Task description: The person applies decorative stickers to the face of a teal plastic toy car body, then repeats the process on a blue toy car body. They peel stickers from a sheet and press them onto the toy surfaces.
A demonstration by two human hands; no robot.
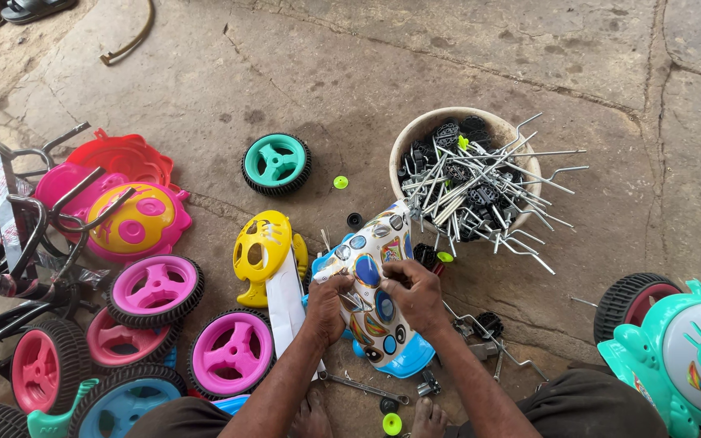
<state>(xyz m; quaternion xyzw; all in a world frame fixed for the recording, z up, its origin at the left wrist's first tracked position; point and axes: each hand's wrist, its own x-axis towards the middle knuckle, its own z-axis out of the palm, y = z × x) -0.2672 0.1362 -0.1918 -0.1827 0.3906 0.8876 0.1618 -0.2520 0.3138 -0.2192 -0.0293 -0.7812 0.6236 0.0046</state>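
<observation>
At the centre of the frame, a person's left hand (328, 302) and right hand (415, 294) pinched at a sticker sheet (373, 280) laid over a blue toy body (403, 357) on the concrete floor (448, 49). A bowl (415, 134) of bent metal rods and black parts stood just above. Pink wheels (156, 289) lay at lower left, a green wheel (277, 164) near the middle top, and a teal toy shell (691, 357) sat at lower right.

I read this as an informal toy-assembly workshop on a cracked concrete floor (464, 49): loose plastic wheels (156, 289), moulded coloured body shells (131, 219), a basin of metal rods (480, 174), and black handlebar frames (18, 235) lie about.
</observation>
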